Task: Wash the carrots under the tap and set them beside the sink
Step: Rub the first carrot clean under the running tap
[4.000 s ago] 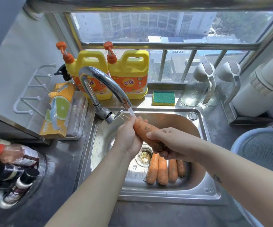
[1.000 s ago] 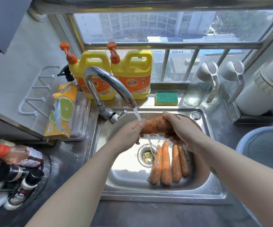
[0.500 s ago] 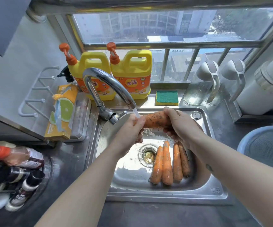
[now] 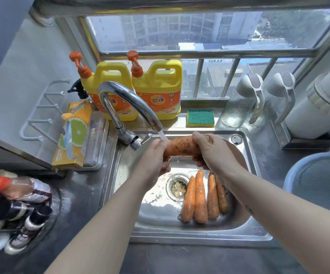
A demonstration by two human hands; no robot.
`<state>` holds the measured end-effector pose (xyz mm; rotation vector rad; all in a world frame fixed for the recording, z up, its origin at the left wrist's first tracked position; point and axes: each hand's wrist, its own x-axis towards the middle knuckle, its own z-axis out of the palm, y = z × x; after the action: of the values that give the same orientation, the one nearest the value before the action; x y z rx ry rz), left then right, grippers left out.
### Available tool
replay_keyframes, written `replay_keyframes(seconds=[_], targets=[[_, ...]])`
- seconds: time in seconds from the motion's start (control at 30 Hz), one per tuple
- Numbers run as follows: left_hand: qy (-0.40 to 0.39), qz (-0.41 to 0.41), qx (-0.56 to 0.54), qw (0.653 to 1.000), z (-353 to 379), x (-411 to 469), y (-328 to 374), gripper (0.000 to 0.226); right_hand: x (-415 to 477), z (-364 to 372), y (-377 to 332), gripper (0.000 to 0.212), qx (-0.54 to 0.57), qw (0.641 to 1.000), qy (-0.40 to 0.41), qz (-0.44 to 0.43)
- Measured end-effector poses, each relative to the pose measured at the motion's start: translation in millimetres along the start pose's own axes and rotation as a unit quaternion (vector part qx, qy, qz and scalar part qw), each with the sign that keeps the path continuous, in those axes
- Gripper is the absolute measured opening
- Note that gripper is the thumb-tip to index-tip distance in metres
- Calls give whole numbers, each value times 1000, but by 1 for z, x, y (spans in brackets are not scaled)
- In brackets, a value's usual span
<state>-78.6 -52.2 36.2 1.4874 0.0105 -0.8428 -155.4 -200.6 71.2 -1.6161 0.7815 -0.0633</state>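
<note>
1. Whereas four seconds back the held carrot point(image 4: 182, 148) slanted tip-up into the water, it now lies roughly level between both hands, just under the tap point(image 4: 124, 99) spout.
2. Judgement: still mid-scrub on this one. Dark soil specks show on the skin next to the right hand, so it is not ready to set down.
3. Left hand point(image 4: 152, 165): fingers curled round the carrot's narrow end. The water stream point(image 4: 162, 135) lands right at its fingertips.
4. Right hand point(image 4: 213, 153): wrapped tight on the thick end, thumb over the top, a dirt smear on the thumb. Both hands are clamped on the same carrot, none free.
5. Four more carrots point(image 4: 201, 196) lie side by side on the sink point(image 4: 199, 237) floor, below the right hand and wrist, just past the drain point(image 4: 177, 186) from the left hand.
6. No carrot shows on the counter point(image 4: 180, 260) nearer than the wrists, so most of the task looks left.
</note>
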Motion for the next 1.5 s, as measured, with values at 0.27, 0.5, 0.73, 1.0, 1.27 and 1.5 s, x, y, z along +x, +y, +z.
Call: replay_keyframes(seconds=[0.27,0.5,0.73,1.0,1.27,1.5], targets=[[-22,29,4,999,-1,-1,-2,15,-3,0,1,31,15,1000,0,12],[-80,-13,-75,994,-5,-8,-2,29,-7,-6,-5,29,12,1000,2,18],[50,13,-2,999,5,0,0,19,-9,1,-6,30,8,1000,-4,1],[-49,0,23,999,-10,-6,-1,27,0,-2,-2,33,39,997,-13,65],[158,-38,-72,984,8,11,-6,41,-8,11,4,31,71,994,-54,65],[104,9,-354,929,28,3,-13,54,-8,9,17,40,146,975,-49,162]])
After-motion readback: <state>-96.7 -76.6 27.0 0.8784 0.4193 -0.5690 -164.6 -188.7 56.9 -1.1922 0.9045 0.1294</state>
